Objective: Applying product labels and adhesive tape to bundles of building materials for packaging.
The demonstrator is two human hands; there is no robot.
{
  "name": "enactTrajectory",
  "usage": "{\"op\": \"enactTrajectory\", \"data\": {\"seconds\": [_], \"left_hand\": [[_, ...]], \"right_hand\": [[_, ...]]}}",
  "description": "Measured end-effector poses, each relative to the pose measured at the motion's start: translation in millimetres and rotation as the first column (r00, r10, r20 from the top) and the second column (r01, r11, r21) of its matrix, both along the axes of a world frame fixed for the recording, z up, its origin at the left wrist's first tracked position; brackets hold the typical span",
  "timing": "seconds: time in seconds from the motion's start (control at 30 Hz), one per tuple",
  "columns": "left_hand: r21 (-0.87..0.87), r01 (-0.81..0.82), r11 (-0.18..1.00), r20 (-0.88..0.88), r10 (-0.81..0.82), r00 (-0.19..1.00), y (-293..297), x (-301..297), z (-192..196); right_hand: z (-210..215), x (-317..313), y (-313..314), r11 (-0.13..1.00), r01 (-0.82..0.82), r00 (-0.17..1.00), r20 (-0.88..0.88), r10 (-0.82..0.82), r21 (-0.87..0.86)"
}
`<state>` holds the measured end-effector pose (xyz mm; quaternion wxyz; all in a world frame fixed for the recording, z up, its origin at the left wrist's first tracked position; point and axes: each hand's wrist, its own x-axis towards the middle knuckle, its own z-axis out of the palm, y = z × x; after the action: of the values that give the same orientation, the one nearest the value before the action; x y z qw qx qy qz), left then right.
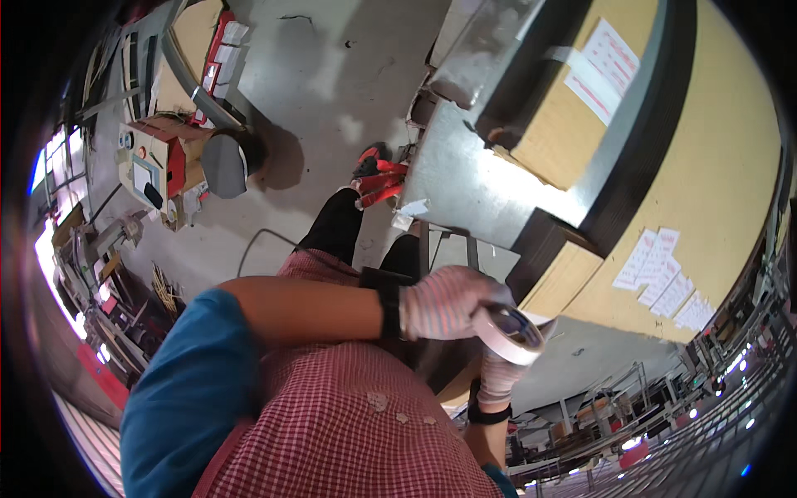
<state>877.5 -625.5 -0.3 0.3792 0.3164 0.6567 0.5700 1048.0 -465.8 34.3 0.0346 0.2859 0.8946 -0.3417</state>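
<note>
A roll of white tape [508, 345] is between my hands, in front of my checked apron, with its round core facing up. My left hand [452, 303], in a striped knit glove, reaches in from the left and is closed on the roll's near-left edge. Right behind and below the roll is my right hand [501, 378], gloved alike and pressed against it; the roll covers most of its fingers. Just beyond the hands is the end of a light wooden board with dark edging [554, 274].
Large pale panels [714, 166] with dark edges and paper slips [664, 282] stand at the right. A metal tabletop [452, 166] holds another board [573, 124]. A round-topped stool [224, 166] and a box-like stand [149, 162] are on the left, on grey floor.
</note>
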Motion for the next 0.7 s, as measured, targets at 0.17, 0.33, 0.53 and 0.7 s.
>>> {"op": "enactTrajectory", "data": {"seconds": [0.17, 0.33, 0.53, 0.7], "left_hand": [[-0.186, 0.135, 0.973, -0.186, -0.17, 0.968, 41.7, 14.3, 16.1], [-0.25, 0.129, 0.959, -0.313, -0.206, 0.927, 46.5, 14.3, 5.1], [-0.308, 0.092, 0.947, -0.172, -0.15, 0.974, 48.7, 37.3, 18.4], [-0.3, -0.343, 0.89, 0.404, 0.445, 0.799, 68.6, 61.6, 11.8]], "right_hand": [[65.3, -41.9, 0.3, 0.923, 0.165, 0.963, -0.146, -0.227, -0.346], [107.9, -68.1, 47.5, 0.921, -0.39, 0.899, 0.219, 0.378, 0.01], [31.3, -47.0, 75.6, 0.901, 0.189, 0.978, 0.159, -0.136, -0.391], [-7.9, 55.2, 97.7, 0.975, 0.198, 0.98, 0.04, -0.195, -0.097]]}}
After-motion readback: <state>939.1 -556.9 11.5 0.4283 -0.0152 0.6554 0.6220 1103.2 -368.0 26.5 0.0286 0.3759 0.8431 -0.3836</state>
